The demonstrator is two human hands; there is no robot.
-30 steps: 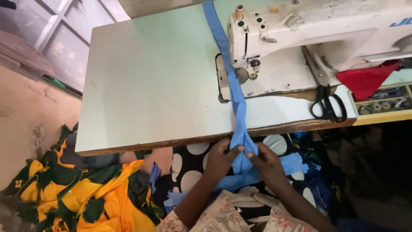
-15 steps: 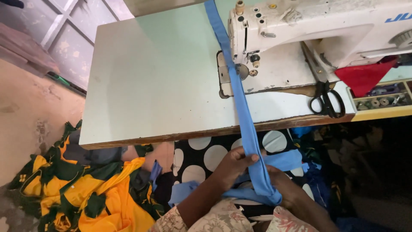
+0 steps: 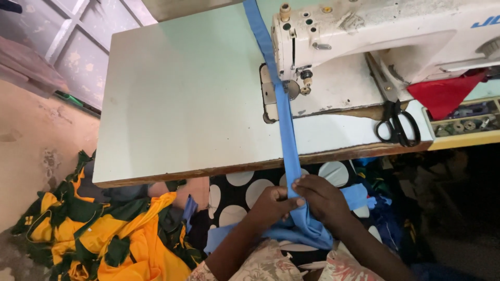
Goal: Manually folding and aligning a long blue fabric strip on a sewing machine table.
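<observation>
A long blue fabric strip (image 3: 284,122) runs from the table's far edge, under the presser foot of a white sewing machine (image 3: 375,31), and down over the near edge to my lap. My left hand (image 3: 271,205) and my right hand (image 3: 323,200) sit side by side below the table edge, both pinching the strip, which folds and bunches beneath them. More of the same blue cloth (image 3: 312,234) lies crumpled on my lap over black fabric with white dots (image 3: 234,195).
Black scissors (image 3: 398,125) lie on the pale table (image 3: 177,99) right of the machine bed. Red cloth (image 3: 442,93) hangs by a tray of bobbins (image 3: 463,125). A heap of yellow and green fabric (image 3: 109,229) lies on the floor at left.
My hands have slid along the blue strip, first lower toward my lap and now a little back up, still pinching it. The view has shifted slightly.
</observation>
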